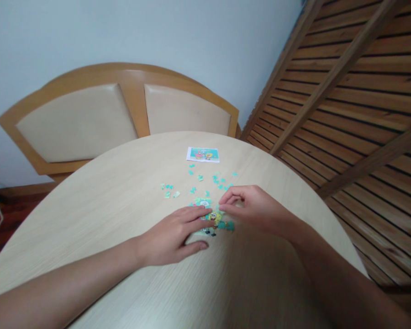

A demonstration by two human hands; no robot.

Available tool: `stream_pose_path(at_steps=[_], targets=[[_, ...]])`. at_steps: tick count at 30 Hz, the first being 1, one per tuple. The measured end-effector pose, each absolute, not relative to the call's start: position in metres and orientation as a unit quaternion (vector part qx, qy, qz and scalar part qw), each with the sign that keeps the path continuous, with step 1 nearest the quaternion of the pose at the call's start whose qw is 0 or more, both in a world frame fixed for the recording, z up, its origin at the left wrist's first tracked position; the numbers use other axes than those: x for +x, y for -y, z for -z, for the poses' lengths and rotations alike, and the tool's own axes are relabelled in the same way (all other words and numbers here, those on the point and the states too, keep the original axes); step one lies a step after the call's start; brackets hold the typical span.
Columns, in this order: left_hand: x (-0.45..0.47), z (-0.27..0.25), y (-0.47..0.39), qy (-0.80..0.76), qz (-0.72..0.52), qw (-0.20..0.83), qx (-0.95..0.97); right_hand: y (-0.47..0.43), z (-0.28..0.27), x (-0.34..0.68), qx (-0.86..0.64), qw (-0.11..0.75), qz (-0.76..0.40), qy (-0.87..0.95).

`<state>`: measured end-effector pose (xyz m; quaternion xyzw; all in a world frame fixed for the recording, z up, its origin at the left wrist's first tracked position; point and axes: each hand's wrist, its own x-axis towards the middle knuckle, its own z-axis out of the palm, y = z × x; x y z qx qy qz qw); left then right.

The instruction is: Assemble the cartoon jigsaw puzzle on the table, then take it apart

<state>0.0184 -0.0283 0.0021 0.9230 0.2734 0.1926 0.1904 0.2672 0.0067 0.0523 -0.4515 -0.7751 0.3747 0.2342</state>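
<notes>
A partly joined jigsaw puzzle [213,218] with a yellow cartoon figure lies on the table in front of me. My left hand [178,235] rests flat over its left side with fingers spread, covering part of the picture. At the puzzle's upper right edge, the thumb and fingers of my right hand [251,205] are pinched together on what looks like a small pale green puzzle piece, mostly hidden by the fingertips. Loose puzzle pieces [222,181] lie scattered just beyond my right hand, and a smaller group of puzzle pieces [167,187] sits beyond my left hand.
A printed picture card [203,155] with cartoon figures lies toward the far side of the round wooden table [123,192]. Behind the table stands a padded wooden backrest [130,75] against the wall. A slatted wooden screen [356,91] rises at the right.
</notes>
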Motion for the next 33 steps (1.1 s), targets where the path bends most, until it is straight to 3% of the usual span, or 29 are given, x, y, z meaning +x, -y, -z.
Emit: stream_pose_path(at_steps=[7, 17, 33], targets=[[0.016, 0.0, 0.031, -0.332, -0.157, 0.091, 0.926, -0.01, -0.047, 0.279, -0.503, 0.17, -0.396, 0.749], [0.016, -0.001, 0.031, -0.349, -0.159, 0.086, 0.92, -0.011, -0.037, 0.28, -0.5, 0.091, -0.427, 0.748], [0.015, -0.001, 0.03, -0.342, -0.155, 0.081, 0.923, -0.01, -0.035, 0.275, -0.515, 0.077, -0.351, 0.778]])
